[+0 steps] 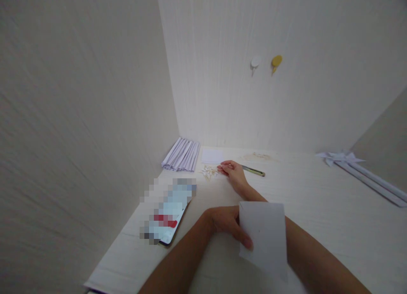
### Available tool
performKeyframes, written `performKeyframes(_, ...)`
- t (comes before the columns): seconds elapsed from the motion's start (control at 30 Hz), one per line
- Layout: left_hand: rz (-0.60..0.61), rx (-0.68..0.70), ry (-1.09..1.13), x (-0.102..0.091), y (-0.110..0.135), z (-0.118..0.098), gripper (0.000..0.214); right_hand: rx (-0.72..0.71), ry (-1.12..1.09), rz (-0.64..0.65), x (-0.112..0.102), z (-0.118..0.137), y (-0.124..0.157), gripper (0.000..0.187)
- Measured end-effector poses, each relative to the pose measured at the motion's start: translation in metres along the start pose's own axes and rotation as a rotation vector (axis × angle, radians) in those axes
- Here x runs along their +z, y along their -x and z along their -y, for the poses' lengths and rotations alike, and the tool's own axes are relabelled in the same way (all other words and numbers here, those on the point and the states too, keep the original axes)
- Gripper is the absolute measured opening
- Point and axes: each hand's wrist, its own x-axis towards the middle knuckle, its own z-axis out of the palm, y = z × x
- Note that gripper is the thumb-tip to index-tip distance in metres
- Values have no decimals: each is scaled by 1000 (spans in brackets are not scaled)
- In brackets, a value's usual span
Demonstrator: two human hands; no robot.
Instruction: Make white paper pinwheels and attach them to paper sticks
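My left hand point(229, 223) is closed on a white sheet of paper point(265, 234), thumb on its face and the other fingers hidden behind. The sheet stands tilted in front of my right forearm. Farther off, my right hand point(234, 174) reaches over the table with its fingers stretched toward a small heap of white and tan bits point(209, 172). Nothing shows clearly between those fingers. Just right of that hand lies a utility knife point(253, 171) with a greenish handle. Behind the heap is a flat stack of white paper point(212, 156).
A row of rolled white paper sticks point(182, 155) lies by the left wall. Nearer me is a phone point(173, 213) with its screen lit. On the right rests a folded paper star point(341, 157) with long paper sticks. White point(255, 62) and yellow point(276, 61) hooks are on the back wall.
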Motion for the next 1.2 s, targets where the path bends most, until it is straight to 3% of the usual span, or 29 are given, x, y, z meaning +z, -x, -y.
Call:
performKeyframes(0.2,-508,415,340,-1,-10,-2,43,63,-104,-29,-32,21,26,12)
performKeyframes(0.3,-861,615,487,-5,-17,-8,36,88,-172,-106,-54,36,44,14)
performKeyframes(0.4,-1246,641,367,-15,-22,-9,31,115,-256,-195,-70,46,62,18)
performKeyframes(0.47,-1348,632,258,-20,-24,-6,29,99,-286,-215,-74,47,72,23)
performKeyframes(0.6,-1342,596,160,-20,-25,-2,28,64,-277,-228,-72,36,88,24)
performKeyframes(0.8,-1301,579,157,-11,-28,-3,27,4,-77,-74,-66,27,94,16)
performKeyframes(1.0,-1322,565,146,-13,-29,-1,27,-22,331,-72,-67,26,93,1)
performKeyframes(1.1,-1314,538,109,-14,-29,1,27,-160,517,-72,-67,24,95,14)
performKeyframes(1.2,-1277,526,90,-12,-28,1,25,-357,521,-71,-67,25,98,25)
